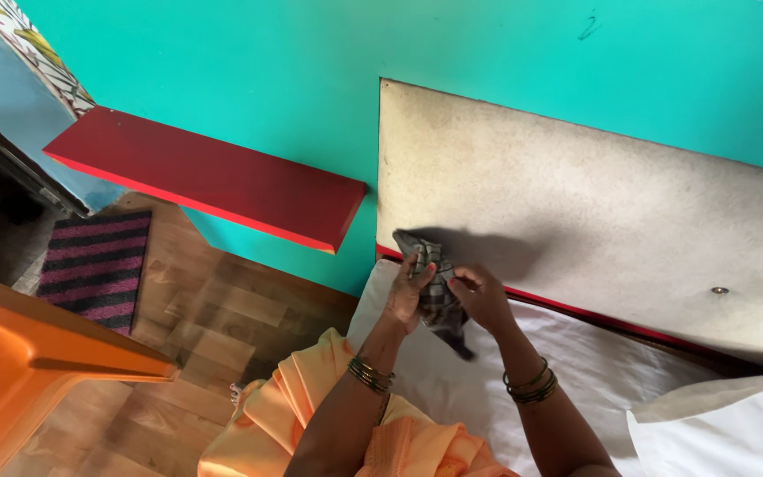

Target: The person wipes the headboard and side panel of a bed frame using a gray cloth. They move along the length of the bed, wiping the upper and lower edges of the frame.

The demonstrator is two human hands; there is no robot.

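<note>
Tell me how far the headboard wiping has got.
Done: nothing shows as wiped; the beige headboard looks dusty and smudged throughout. In hand: left hand and right hand both grip a checked cloth at its lower left corner. Left: nearly the whole board.

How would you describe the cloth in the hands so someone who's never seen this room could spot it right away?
Find the big beige headboard against the turquoise wall, above the white bedsheet. At its lower left corner, the left hand and right hand hold a small crumpled cloth. It is dark grey with a check pattern, the only dark fabric there.
</note>
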